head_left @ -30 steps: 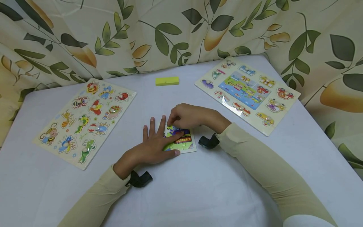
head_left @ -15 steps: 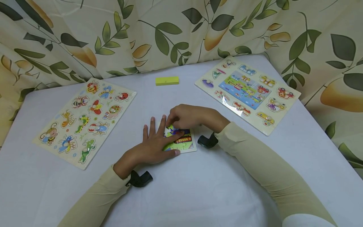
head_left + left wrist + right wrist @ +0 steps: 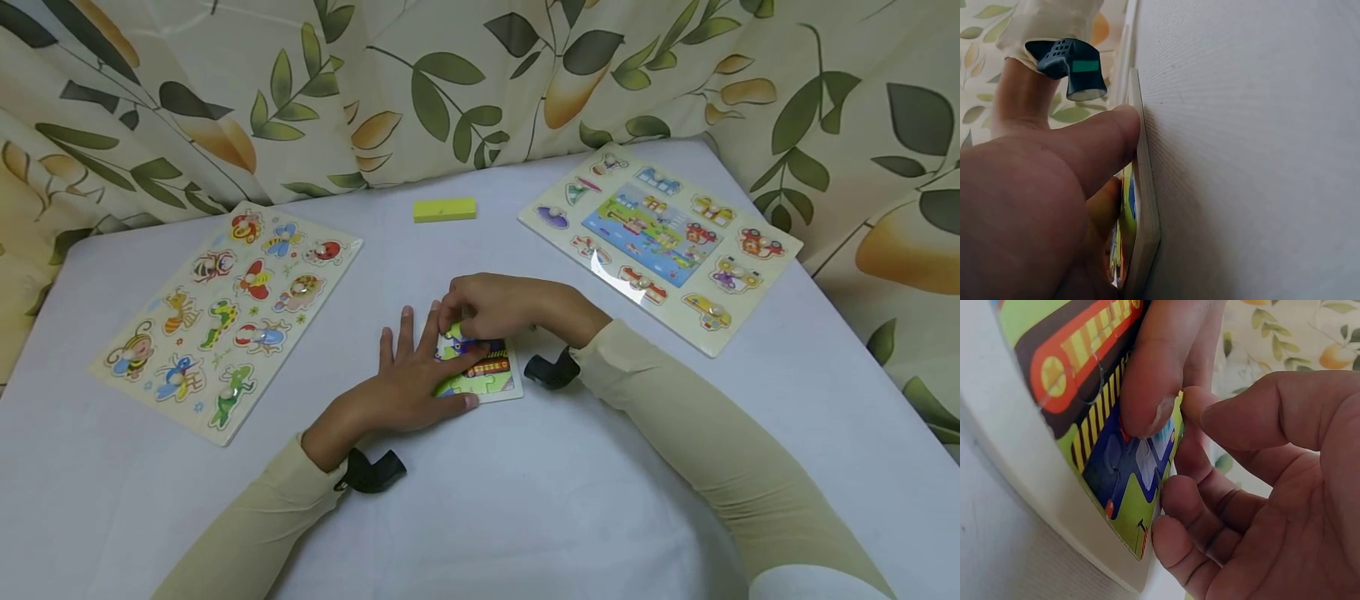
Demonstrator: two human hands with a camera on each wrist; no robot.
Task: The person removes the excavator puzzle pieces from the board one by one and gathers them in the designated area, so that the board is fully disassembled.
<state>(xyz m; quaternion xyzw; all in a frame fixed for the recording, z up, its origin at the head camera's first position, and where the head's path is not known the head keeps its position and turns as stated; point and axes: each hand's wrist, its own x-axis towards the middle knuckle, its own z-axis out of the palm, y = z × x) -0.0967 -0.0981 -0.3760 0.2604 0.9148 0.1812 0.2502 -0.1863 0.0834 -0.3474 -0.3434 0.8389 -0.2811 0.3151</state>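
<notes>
A small jigsaw board (image 3: pixel 513 388) with a vehicle picture lies on the white cloth. Across its left part is the left hand (image 3: pixel 408 387), fingers spread, with a fingertip pressing on the picture and the thumb at the near edge. In the left wrist view that thumb touches the board's pale rim (image 3: pixel 1147 231). At the far left corner the right hand (image 3: pixel 498 307) bends over the board. The right wrist view shows its thumb and forefinger pinching a green-yellow piece's edge, beside a left fingertip (image 3: pixel 1147 400); the rest of that piece is partly hidden.
A board of insect pieces (image 3: pixel 281 279) lies at the left and a board of vehicle pieces (image 3: pixel 603 271) at the back right. Beyond the hands sits a yellow-green block (image 3: pixel 445 210). Leaf-patterned fabric (image 3: pixel 420 33) hangs behind the table.
The head view has shifted slightly. The right hand's fingers have moved a little at the far left corner, showing slightly more of the picture; the left hand stays in place on the board.
</notes>
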